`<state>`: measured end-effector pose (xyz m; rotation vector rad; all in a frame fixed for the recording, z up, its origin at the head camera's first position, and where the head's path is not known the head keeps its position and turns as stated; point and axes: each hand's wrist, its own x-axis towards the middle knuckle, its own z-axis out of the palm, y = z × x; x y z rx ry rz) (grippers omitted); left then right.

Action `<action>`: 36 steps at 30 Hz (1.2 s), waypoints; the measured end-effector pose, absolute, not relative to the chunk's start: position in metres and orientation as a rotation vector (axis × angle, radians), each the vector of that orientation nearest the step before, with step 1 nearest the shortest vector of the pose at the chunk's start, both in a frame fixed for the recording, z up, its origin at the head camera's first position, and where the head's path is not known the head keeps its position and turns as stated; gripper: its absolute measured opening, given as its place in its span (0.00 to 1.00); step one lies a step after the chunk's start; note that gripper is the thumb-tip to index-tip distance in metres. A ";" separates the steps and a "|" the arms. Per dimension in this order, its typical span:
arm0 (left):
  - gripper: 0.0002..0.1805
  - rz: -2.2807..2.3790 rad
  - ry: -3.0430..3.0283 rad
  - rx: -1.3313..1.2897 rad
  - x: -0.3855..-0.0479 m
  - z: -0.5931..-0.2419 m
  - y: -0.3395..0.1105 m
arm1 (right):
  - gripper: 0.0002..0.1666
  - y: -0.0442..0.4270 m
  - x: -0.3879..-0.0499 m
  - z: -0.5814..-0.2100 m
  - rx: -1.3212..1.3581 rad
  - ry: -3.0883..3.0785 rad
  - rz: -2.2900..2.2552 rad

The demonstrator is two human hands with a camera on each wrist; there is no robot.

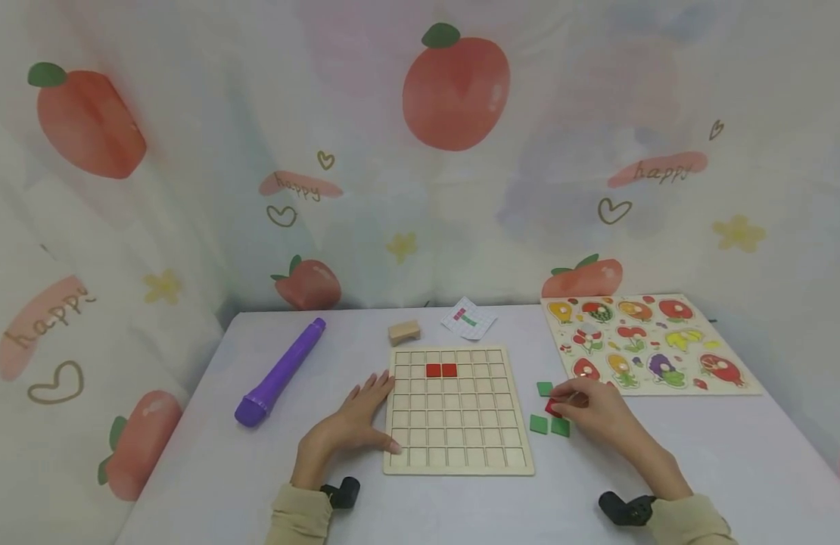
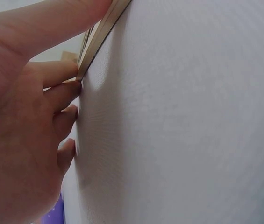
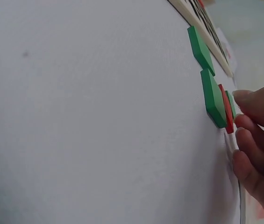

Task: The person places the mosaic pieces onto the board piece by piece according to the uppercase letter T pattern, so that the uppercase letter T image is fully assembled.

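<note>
I see a white table [image 1: 454,509] — grid board [image 1: 454,418] mid, purple microphone [image 1: 284,374] left, wooden block [image 1: 403,332] and printed card [image 1: 469,319] behind, fruit board [image 1: 641,356] right — three green tiles [image 1: 539,424] between boards.

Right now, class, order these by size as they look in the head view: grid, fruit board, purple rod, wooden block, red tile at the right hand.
1. Grid and fruit board: too alike to rank
2. Purple rod
3. Wooden block
4. Red tile
</note>
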<state>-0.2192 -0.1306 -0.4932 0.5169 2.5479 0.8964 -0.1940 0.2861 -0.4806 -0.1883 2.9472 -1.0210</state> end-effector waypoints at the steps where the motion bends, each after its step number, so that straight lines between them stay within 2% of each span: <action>1: 0.65 0.895 2.549 0.515 -0.219 -0.493 -0.131 | 0.14 0.287 -0.194 -0.481 -0.186 2.942 -1.020; 16: 0.65 0.914 2.565 0.527 -0.220 -0.495 -0.129 | 0.17 0.286 -0.204 -0.477 -0.196 2.925 -0.939; 27: 0.66 0.894 2.574 0.514 -0.222 -0.492 -0.129 | 0.09 0.272 -0.209 -0.475 -0.253 2.899 -1.041; 36: 0.65 0.870 2.593 0.497 -0.220 -0.493 -0.129 | 0.13 0.256 -0.216 -0.476 -0.286 2.903 -1.094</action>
